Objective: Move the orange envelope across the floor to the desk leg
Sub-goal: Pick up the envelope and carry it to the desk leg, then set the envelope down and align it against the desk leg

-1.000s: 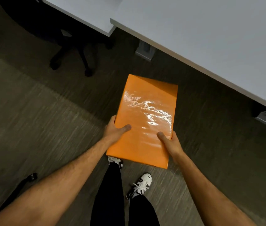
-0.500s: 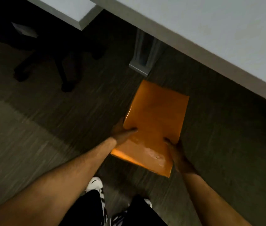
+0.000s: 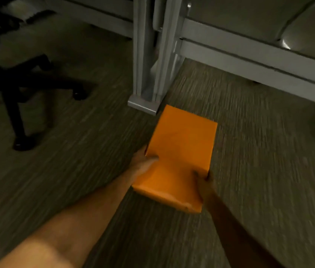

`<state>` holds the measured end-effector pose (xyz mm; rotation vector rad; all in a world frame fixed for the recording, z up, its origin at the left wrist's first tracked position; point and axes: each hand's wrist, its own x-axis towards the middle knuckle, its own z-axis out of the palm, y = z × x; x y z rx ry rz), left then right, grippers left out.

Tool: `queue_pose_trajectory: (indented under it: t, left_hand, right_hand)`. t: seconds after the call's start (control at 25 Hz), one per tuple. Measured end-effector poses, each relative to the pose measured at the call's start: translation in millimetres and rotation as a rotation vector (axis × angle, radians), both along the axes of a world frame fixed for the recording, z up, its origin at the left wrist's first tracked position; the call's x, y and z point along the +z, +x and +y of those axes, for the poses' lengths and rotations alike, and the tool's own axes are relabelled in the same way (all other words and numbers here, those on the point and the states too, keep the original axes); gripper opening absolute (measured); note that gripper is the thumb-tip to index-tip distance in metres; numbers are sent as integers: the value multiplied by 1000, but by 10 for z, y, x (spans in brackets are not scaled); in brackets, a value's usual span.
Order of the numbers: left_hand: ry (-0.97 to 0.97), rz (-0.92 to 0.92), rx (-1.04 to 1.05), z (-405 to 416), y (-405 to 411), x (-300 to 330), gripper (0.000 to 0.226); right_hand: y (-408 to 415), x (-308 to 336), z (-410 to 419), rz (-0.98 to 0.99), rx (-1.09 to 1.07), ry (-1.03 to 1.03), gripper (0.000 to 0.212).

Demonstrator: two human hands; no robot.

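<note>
A black office chair base (image 3: pixel 17 88) with castors stands on grey striped carpet (image 3: pixel 259 151) at the left; grey desk rails (image 3: pixel 249 60) run along the far right.

Both bare forearms outstretched, left hand (image 3: pixel 143 164) and right hand (image 3: pixel 204 183) in thumb-over grips

Under me is the floor (image 3: pixel 259 151), a dark grey-green carpet with a fine streaked weave, blurred toward the edges. The desk leg (image 3: pixel 148 60) stands on it straight ahead, its flat grey foot (image 3: pixel 143 104) resting on the carpet. The far corner of the orange envelope (image 3: pixel 181 149) sits just beside that foot; I cannot tell if they touch. Off to my left, the black wheeled chair base (image 3: pixel 17 84) rests on the carpet.
</note>
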<state>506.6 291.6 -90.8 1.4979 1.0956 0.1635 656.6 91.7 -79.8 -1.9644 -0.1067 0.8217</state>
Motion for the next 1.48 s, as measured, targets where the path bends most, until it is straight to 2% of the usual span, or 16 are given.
queue_pose_trajectory:
  t: [0.12, 0.2, 0.32, 0.36, 0.44, 0.56, 0.68, 1.16, 1.44, 1.48]
  left_hand:
    - [206, 118, -97, -57, -21, -220, 78]
    - [420, 201, -222, -164, -120, -257, 81]
    - [825, 279, -681, -305, -288, -355, 84]
    - [889, 281, -793, -328, -324, -396, 87]
    - [924, 294, -861, -334, -353, -468, 95]
    - [958, 296, -837, -317, -332, -555, 105]
    - [996, 264, -801, -286, -277, -626, 111]
    - [1055, 221, -730, 382, 511, -755, 108]
    - [1054, 217, -732, 584, 817, -619, 109]
    - [1054, 226, -757, 706, 1028, -777, 109]
  right_hand:
    - [-45, -228, -92, -48, 63, 28, 73]
    - [-166, -322, -210, -218, 217, -83, 85]
    - [-414, -411, -352, -594, 581, -300, 91]
    - [-467, -473, -363, -688, 701, -358, 93]
    - [-516, -535, -311, -719, 805, -435, 102]
    - [-436, -616, -240, -737, 849, -511, 122]
    - [-325, -642, -179, -746, 867, -534, 131]
    - [427, -675, 465, -856, 846, -503, 125]
    - [697, -573, 641, -914, 770, -470, 124]
    - [892, -765, 729, -896, 738, -475, 123]
